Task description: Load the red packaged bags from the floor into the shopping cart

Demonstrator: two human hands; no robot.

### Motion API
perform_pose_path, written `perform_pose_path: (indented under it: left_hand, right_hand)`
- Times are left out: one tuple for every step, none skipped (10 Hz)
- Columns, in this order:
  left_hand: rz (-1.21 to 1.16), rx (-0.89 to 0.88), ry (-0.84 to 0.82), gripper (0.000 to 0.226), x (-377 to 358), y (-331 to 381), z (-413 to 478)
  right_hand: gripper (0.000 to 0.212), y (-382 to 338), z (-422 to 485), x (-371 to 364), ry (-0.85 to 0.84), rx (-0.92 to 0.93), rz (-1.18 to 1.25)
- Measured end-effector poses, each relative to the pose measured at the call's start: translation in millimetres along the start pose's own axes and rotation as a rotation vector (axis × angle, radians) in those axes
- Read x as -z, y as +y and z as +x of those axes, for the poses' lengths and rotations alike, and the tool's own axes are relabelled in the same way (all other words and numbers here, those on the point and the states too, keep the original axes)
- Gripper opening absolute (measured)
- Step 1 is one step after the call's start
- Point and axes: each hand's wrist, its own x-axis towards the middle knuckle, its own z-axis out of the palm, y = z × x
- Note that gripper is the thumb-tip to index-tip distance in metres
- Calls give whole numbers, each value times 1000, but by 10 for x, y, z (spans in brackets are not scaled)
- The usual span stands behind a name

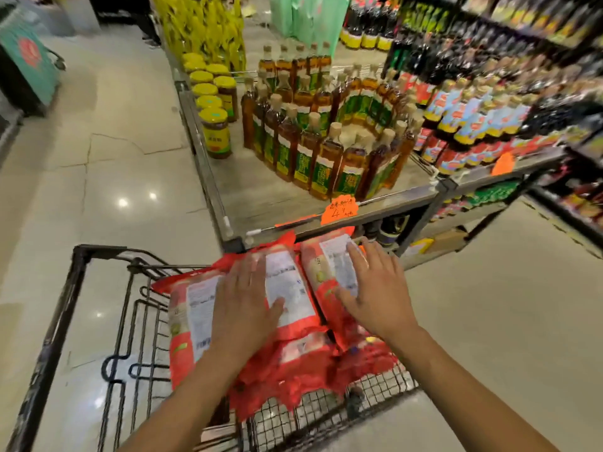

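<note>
Left fingers (261,269): spread flat, pressed on a label, gripping nothing.
Right fingers (355,252): splayed flat on the neighbouring bag, not closed.
Left hand (243,308): palm down on bags.
Right hand (375,295): palm down, beside left.
Bags (293,363): red, piled in cart.
Cart (58,324): black wire, against table.
Table (261,197): held bottles (323,148), jars (213,125).

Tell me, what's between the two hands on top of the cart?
In the head view, only red bags: the left hand and right hand each press flat on a red bag, and the seam where two bags meet runs between them.
</note>
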Motion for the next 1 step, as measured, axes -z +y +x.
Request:
perform_pose_path:
  left_hand:
    - [80, -173, 86, 76, 352, 65, -12]
  right_hand:
    - [78, -264, -324, 327, 35, -35, -75]
